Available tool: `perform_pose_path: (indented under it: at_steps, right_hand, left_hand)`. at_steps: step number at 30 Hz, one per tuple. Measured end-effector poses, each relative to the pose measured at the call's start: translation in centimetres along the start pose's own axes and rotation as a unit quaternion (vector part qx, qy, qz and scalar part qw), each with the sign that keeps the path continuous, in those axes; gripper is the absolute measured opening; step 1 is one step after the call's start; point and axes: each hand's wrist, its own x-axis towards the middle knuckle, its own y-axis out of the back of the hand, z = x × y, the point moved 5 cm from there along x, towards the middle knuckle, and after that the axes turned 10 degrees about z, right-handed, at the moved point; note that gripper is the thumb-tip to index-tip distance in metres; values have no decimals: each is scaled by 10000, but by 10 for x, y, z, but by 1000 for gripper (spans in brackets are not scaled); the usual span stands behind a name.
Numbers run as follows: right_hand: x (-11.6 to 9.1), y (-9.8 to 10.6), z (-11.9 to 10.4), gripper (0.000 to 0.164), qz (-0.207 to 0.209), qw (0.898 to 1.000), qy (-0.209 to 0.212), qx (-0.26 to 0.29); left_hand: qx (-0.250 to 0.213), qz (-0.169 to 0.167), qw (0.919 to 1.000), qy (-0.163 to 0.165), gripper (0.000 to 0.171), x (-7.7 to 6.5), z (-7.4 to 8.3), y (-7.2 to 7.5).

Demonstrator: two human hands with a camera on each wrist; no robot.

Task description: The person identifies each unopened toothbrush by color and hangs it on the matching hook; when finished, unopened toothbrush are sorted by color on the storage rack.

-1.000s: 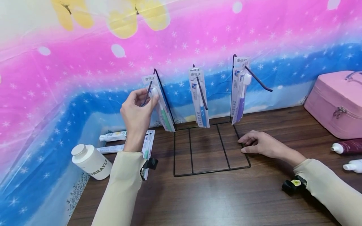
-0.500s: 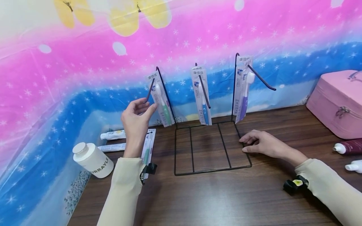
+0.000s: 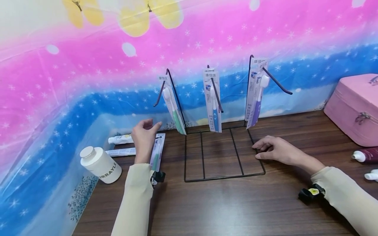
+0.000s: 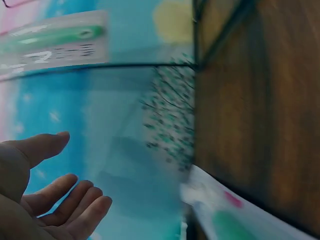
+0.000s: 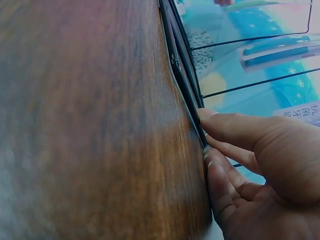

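Observation:
A black wire display rack (image 3: 224,178) stands on the table against the backdrop. From its left hook hangs a packaged green toothbrush (image 3: 176,118). A packaged blue toothbrush (image 3: 215,116) is on the middle hook, with another pack's top edge showing behind it. The right hook bears a purple toothbrush (image 3: 258,109) in its pack. My left hand (image 3: 145,139) is empty below and left of the left hook, fingers loosely spread. My right hand (image 3: 276,150) pinches the side wire of the rack's base between thumb and fingers. Another packaged green toothbrush (image 3: 157,152) lies beside my left wrist.
At the left stand a white bottle (image 3: 101,165) and, behind it, a white tube (image 3: 121,139) and a slim box (image 3: 121,152). A pink case (image 3: 351,109) stands at the right, with a dark red tube (image 3: 366,155) and a white tube (image 3: 371,175) before it.
My left hand has let go of the green toothbrush pack on the left hook and moved down, away from it. My right hand has stayed at the rack's base.

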Motion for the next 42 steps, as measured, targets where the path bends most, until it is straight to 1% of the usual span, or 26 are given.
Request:
perform_pose_path:
  at_steps: [3, 7, 11, 13, 16, 20, 23, 28, 32, 36, 42]
  right_hand:
    - [0, 0, 0, 39, -5, 10000, -6, 0]
    - [-1, 1, -1, 39, -7, 10000, 1, 23]
    - [-1, 4, -1, 39, 4, 10000, 16, 36]
    - [-1, 4, 0, 39, 7, 10000, 22, 25]
    - [-2, 4, 0, 39, 11, 10000, 31, -28]
    - [-2, 5, -1, 39, 30, 9999, 27, -92]
    - [-2, 5, -1, 39, 26, 10000, 24, -70]
    - [-1, 2, -1, 38, -4, 10000, 13, 48]
    - [-1, 1, -1, 38, -20, 10000, 29, 74]
    - [-1, 1, -1, 38, 14, 10000, 86, 1]
    - [1, 1, -1, 38, -16, 10000, 35, 79]
  left_hand:
    - [289, -71, 9994, 190, 48, 0, -13, -4]
    - [537, -194, 9977, 360, 45, 0, -24, -10]
    - [678, -332, 9964, 380, 39, -2, -30, -16]
    - [864, -423, 9947, 358, 36, -2, -32, -19]
    - [1166, -645, 9903, 395, 34, -5, -36, -24]
    - [1392, -936, 9839, 612, 34, -9, -38, -28]
    - [1531, -1036, 9799, 751, 32, -10, -42, -27]
    - [1846, -1204, 9717, 850, 28, -10, -48, -25]
    - [1974, -1258, 9683, 877, 26, -10, -51, -24]
    - [2009, -1238, 9679, 861, 24, -9, -51, -24]
    - [2025, -1124, 9679, 978, 20, -9, -54, -21]
